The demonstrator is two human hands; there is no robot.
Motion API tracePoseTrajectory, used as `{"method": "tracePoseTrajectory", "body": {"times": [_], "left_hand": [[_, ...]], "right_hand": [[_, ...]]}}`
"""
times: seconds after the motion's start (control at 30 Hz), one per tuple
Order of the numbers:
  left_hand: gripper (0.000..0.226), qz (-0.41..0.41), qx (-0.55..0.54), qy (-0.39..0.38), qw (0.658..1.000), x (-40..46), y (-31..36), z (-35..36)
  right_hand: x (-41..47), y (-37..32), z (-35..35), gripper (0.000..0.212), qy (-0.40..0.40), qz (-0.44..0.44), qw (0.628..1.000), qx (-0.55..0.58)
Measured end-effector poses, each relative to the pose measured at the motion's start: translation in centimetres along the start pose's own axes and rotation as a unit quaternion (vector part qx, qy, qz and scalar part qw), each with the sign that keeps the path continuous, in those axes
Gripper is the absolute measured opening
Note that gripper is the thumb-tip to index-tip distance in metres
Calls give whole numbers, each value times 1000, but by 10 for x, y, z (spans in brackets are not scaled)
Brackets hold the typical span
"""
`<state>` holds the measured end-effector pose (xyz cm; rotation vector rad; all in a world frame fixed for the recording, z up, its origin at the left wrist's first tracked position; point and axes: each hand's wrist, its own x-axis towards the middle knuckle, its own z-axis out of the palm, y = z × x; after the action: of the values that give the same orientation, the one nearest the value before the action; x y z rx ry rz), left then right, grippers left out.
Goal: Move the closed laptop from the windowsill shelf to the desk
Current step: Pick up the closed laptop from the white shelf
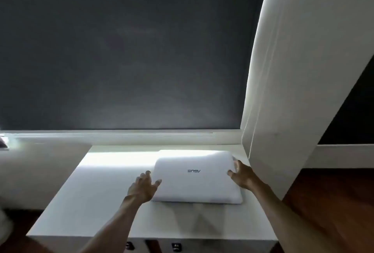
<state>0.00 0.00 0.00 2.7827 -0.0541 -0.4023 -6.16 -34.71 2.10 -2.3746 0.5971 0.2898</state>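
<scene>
On shelf (pixel 97 202): ASUS-marked laptop (pixel 194 184), hands flanking.

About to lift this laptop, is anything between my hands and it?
Nothing visible. The left hand is at the closed laptop's left edge and the right hand at its right edge, both touching it. The white shelf around it looks bare.

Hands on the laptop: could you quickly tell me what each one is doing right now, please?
Left hand: open, fingers spread against the left edge of the white laptop.
Right hand: curled around the laptop's right edge, gripping it.
</scene>
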Motion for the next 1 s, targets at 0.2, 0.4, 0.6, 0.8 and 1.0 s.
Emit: {"method": "tracePoseTrajectory", "body": {"times": [0.2, 0.4, 0.6, 0.8, 1.0], "left_hand": [[73, -84, -147, -16, 985, 41, 2, 24], [90, -137, -191, 4, 972, 55, 15, 27], [81, -109, -194, 42, 974, 57, 22, 24], [75, -74, -234, 101, 964, 53, 55, 9], [74, 5, -288, 156, 945, 34, 137, -18]], "right_hand": [[26, -13, 25, 61, -32, 146, 988, 29], [45, -9, 33, 80, -5, 216, 969, 118], [38, -1, 43, 81, 72, 231, 959, 147], [19, -2, 12, 85, 148, 210, 948, 189], [-16, 17, -69, 89, 259, 132, 924, 248]]}}
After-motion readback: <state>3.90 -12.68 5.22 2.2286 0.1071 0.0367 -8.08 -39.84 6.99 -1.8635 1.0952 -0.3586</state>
